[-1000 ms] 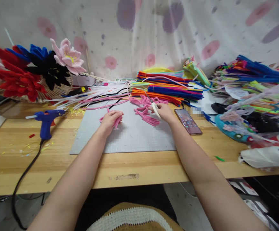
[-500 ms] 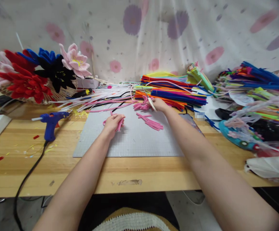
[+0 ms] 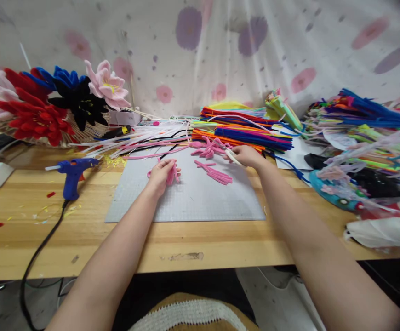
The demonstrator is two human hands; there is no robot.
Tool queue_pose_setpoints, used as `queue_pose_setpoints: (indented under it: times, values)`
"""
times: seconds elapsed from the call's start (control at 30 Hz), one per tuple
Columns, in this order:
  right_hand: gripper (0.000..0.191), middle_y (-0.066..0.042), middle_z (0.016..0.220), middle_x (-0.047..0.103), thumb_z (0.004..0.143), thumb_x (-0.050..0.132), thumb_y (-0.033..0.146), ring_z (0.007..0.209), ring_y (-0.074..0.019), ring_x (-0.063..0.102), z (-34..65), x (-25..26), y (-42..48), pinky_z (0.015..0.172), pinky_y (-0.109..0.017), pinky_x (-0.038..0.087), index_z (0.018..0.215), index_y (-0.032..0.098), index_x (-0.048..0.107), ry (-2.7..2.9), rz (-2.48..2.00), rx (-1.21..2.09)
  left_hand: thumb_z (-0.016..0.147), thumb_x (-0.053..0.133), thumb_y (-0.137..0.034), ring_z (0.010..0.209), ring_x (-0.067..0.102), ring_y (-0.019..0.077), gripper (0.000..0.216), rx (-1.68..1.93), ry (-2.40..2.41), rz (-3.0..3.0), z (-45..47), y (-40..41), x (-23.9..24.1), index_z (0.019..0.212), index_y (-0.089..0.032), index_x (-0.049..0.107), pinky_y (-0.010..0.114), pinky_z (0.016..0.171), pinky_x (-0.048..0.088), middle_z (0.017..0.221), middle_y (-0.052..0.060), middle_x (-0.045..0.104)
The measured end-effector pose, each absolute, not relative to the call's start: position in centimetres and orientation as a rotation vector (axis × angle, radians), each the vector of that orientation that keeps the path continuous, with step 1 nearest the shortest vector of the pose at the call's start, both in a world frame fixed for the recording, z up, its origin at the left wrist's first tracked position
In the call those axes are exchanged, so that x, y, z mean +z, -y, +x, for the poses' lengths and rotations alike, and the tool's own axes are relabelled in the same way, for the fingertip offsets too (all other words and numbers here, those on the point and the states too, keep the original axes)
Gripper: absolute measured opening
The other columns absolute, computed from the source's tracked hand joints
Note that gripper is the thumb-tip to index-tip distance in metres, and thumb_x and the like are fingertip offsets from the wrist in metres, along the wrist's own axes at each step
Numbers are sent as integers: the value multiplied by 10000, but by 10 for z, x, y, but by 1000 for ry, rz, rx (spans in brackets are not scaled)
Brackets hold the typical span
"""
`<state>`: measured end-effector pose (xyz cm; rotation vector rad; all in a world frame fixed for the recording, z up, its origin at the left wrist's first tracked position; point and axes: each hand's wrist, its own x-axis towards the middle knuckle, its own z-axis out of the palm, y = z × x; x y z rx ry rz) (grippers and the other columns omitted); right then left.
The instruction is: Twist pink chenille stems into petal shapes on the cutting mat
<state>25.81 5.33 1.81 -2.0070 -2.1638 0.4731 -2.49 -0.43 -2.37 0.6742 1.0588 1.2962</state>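
My left hand (image 3: pixel 162 176) is closed around short pink pipe cleaners (image 3: pixel 173 173) above the left half of the grey cutting mat (image 3: pixel 193 204). In my right hand (image 3: pixel 250 157) is a pair of white-handled scissors (image 3: pixel 233 156), held at the mat's right side with the blades towards the back left. Beside the scissors lies a pink shape of bent pipe cleaners (image 3: pixel 208 148), touching or very near the blades; I cannot tell which. Between my hands, several cut pink pipe cleaners (image 3: pixel 216 174) rest loose on the mat.
To the left a blue glue gun (image 3: pixel 74 177) stands with its black cable trailing off the table. Fuzzy flowers (image 3: pixel 39 122) fill the back left. Bundles of coloured pipe cleaners (image 3: pixel 251 137) lie along the back, and more piles (image 3: pixel 368 110) crowd the right.
My right hand has moved right and slightly towards me with the scissors, away from the pink shape's middle. My left hand keeps its grip and has barely moved.
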Motion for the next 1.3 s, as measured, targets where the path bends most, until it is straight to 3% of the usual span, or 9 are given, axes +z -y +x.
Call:
queue_pose_setpoints:
  times: [0.2,0.47,0.53,0.63,0.8,0.93,1.13,1.3]
  values:
    - [322,-91,758,671,655,581,474,668,-196,588,276,13,-14,544,-274,358,767,193,689,2278,-2404,315,614,692,-122,656,636,117,224,1335,-1023,690,-24,6,-26,806,-129,577,268,670,504,678,-7,613]
    - [280,-154,864,665,652,642,366,818,-256,603,244,25,-3,650,-320,403,817,144,687,2158,-2311,71,587,707,-145,641,653,151,326,1340,-1121,797,-22,10,-25,843,-141,505,251,610,480,594,-23,611]
    - [239,-111,865,669,710,593,351,805,-220,596,222,27,-2,676,-315,411,829,164,684,2136,-1986,250,573,720,-172,645,658,162,381,1341,-1104,891,-19,12,-25,870,-151,483,258,618,478,594,-23,620]
    - [259,-58,815,658,733,565,359,684,-139,570,177,18,-1,617,-265,418,873,168,667,1989,-1437,800,539,742,-197,645,658,159,457,1322,-1056,1032,-15,14,-27,901,-160,466,267,653,478,628,-15,643]
    - [242,5,613,571,663,604,373,488,-71,441,125,-12,-5,476,-220,347,756,149,610,1663,-1100,1286,466,779,-184,594,627,125,573,1329,-1123,1134,-14,14,-27,939,-173,456,262,665,473,604,-40,629]
    - [251,40,531,489,601,644,387,465,-68,392,122,-26,-11,464,-221,306,635,168,526,1475,-1073,1287,489,774,-239,586,610,120,467,1293,-1146,1115,-14,15,-25,878,-157,529,246,614,461,636,-8,644]
    - [257,37,588,462,642,613,394,569,-89,421,124,-30,-14,544,-233,334,618,183,469,1337,-1160,996,498,768,-280,533,573,118,287,1042,-1107,1048,-10,19,-24,711,-123,658,266,558,478,619,28,639]
    - [328,49,526,430,592,649,461,486,-71,370,122,-33,-14,478,-227,285,618,177,489,1319,-1137,1209,517,766,-292,545,578,118,291,972,-1078,1030,-12,21,-25,736,-115,693,275,591,490,630,55,653]
